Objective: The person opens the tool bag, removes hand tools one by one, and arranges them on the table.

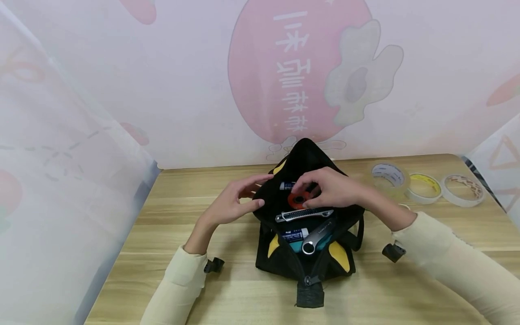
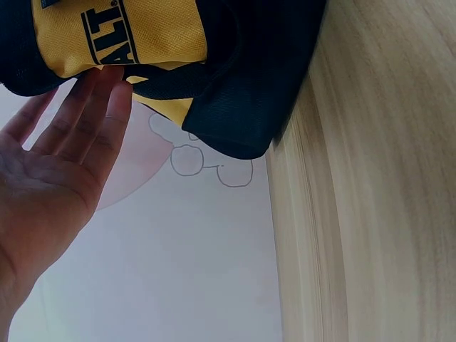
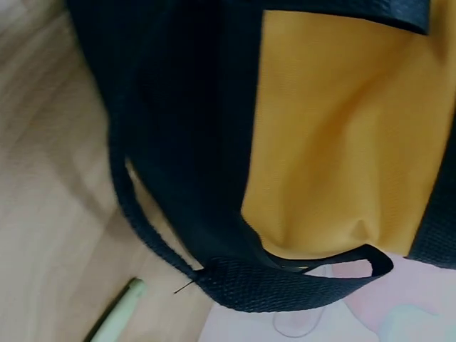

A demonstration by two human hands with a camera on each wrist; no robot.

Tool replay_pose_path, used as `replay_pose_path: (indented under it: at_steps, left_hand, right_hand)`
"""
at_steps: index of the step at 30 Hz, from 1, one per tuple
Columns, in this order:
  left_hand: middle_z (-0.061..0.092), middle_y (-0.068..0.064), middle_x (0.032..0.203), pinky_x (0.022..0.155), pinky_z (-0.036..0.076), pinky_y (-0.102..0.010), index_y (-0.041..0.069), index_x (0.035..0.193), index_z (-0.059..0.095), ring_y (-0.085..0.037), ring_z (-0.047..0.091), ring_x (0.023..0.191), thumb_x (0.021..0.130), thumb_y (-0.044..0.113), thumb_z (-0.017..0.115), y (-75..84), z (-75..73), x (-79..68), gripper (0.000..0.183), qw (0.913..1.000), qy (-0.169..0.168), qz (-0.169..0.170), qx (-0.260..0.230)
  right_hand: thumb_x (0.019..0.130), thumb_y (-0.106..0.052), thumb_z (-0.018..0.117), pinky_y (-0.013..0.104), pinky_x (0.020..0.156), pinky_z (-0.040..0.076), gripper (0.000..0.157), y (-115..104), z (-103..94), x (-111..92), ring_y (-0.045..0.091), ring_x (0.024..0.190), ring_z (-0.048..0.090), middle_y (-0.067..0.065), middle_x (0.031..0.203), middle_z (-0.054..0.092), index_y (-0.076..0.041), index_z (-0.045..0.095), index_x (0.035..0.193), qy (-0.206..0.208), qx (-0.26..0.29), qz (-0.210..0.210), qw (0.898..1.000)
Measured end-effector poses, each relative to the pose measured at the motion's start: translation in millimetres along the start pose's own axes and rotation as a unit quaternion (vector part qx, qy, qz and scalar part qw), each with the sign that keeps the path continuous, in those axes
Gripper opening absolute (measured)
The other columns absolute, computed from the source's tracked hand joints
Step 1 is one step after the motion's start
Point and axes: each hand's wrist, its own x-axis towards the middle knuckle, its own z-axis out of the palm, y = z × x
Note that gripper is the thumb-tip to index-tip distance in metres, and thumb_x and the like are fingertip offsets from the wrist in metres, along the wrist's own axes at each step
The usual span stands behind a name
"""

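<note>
A black and yellow tool bag (image 1: 345, 257) stands unzipped on the table. My right hand (image 1: 335, 187) reaches into it, fingers and thumb curled at the edges of a small red tape roll (image 1: 297, 201). On the left, my left hand (image 1: 235, 198) touches the bag's rim with outstretched fingers; the left wrist view has its fingertips against the yellow side. Inside the bag lie a utility knife (image 1: 304, 215), a silver ring-ended wrench (image 1: 319, 235) and a dark blue tube with white print (image 1: 295, 235). Another blue tube (image 1: 286, 185) is partly covered by my right fingers. The right wrist view lacks my right hand.
Three rolls of tape stand at the back right: a wide clear one (image 1: 390, 177), one with a yellow core (image 1: 424, 187) and a white one (image 1: 463, 190). A pale green pen-like stick (image 3: 120, 310) lies beside the bag. A printed curtain (image 1: 195, 90) hangs behind the table.
</note>
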Motion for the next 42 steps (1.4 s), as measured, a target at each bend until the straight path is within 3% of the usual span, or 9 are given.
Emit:
replay_pose_path:
  at_steps: [11, 17, 27, 33, 42]
  left_hand:
    - [0.062, -0.008, 0.155, 0.106, 0.06, -0.042, 0.014, 0.156, 0.056, -0.026, 0.073, 0.12, 0.099, 0.012, 0.069, 2.4, 0.6, -0.8, 0.059, 1.0, 0.001, 0.001, 0.008]
    - [0.062, -0.008, 0.156, 0.105, 0.06, -0.041, 0.014, 0.156, 0.057, -0.025, 0.073, 0.12, 0.099, 0.012, 0.069, 2.6, 0.4, -1.5, 0.058, 1.0, 0.0, 0.0, 0.007]
    - [0.062, -0.009, 0.155, 0.104, 0.06, -0.043, 0.013, 0.155, 0.058, -0.024, 0.071, 0.115, 0.099, 0.011, 0.07, 1.1, 1.6, -1.2, 0.057, 0.9999, -0.002, 0.008, 0.011]
    - [0.062, -0.008, 0.155, 0.105, 0.06, -0.044, 0.014, 0.155, 0.058, -0.029, 0.071, 0.117, 0.099, 0.012, 0.07, 2.6, 0.8, -2.5, 0.057, 0.9999, -0.001, 0.007, 0.014]
    - [0.063, -0.009, 0.154, 0.105, 0.06, -0.046, 0.012, 0.154, 0.058, -0.03, 0.071, 0.119, 0.098, 0.01, 0.069, 3.1, 0.0, -2.1, 0.057, 0.9999, -0.003, 0.01, 0.01]
  right_hand:
    - [0.091, -0.01, 0.085, 0.05, 0.097, 0.062, 0.034, 12, 17.4, -5, 0.028, 0.111, 0.073, 0.008, 0.123, 0.077, -0.008, 0.077, 0.124, -0.05, -0.057, 0.004, 0.997]
    - [0.089, -0.01, 0.087, 0.045, 0.096, 0.063, 0.038, 16, 25.9, -8, 0.025, 0.11, 0.073, 0.005, 0.125, 0.077, -0.01, 0.077, 0.125, -0.064, -0.046, 0.023, 0.997]
    - [0.081, -0.008, 0.093, 0.038, 0.094, 0.064, 0.039, 24, 33.7, -11, 0.02, 0.107, 0.075, 0.002, 0.119, 0.079, -0.01, 0.08, 0.118, -0.102, -0.028, 0.012, 0.994]
    - [0.08, -0.006, 0.094, 0.037, 0.096, 0.063, 0.038, 25, 35.6, -7, 0.014, 0.107, 0.074, -0.003, 0.117, 0.079, -0.014, 0.081, 0.114, -0.134, -0.026, 0.026, 0.99]
    - [0.079, -0.012, 0.096, 0.031, 0.091, 0.063, 0.036, 24, 33.6, -12, 0.013, 0.101, 0.075, -0.002, 0.112, 0.08, -0.013, 0.081, 0.112, -0.141, -0.018, 0.026, 0.99]
